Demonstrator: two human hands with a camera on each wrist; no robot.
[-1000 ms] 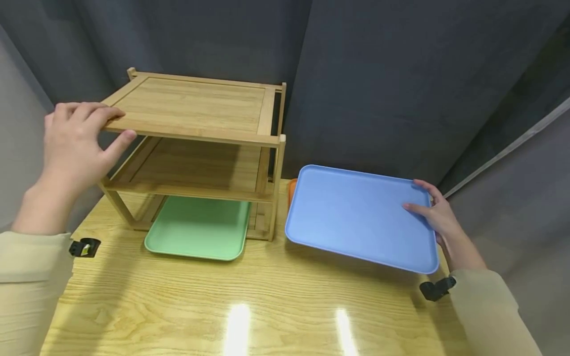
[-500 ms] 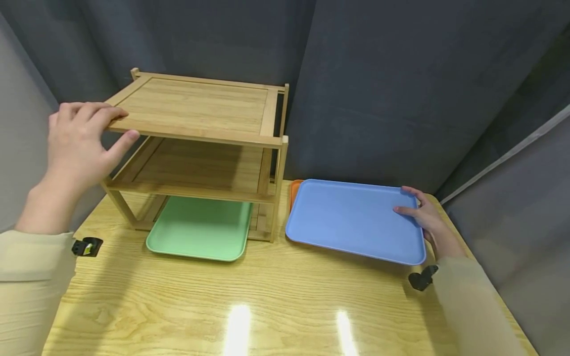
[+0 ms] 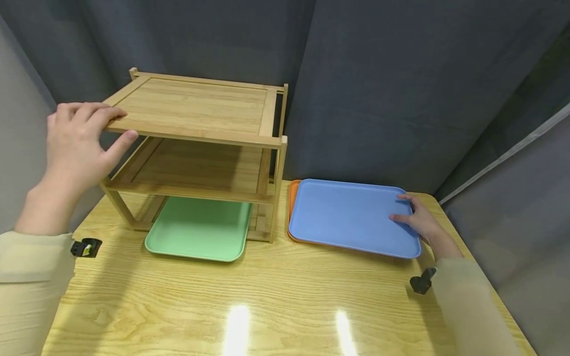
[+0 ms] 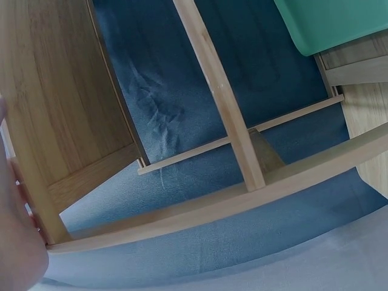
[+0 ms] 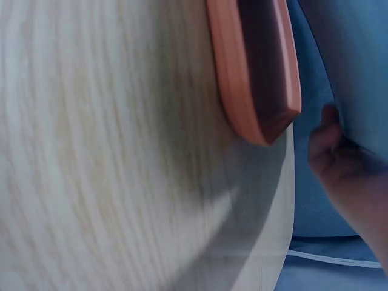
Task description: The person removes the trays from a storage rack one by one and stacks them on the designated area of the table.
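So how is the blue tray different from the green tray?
The blue tray lies out in the open beside the wooden rack, while the green tray sits partly tucked under the rack's lowest shelf. The blue tray rests on an orange tray; the green tray lies straight on the table. The right hand grips the blue tray; no hand touches the green one. Both are flat, rounded rectangles.

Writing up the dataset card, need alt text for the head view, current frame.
A person's right hand holds the right edge of a blue tray lying on an orange tray on a wooden table. The left hand grips the top corner of a bamboo rack over a green tray.
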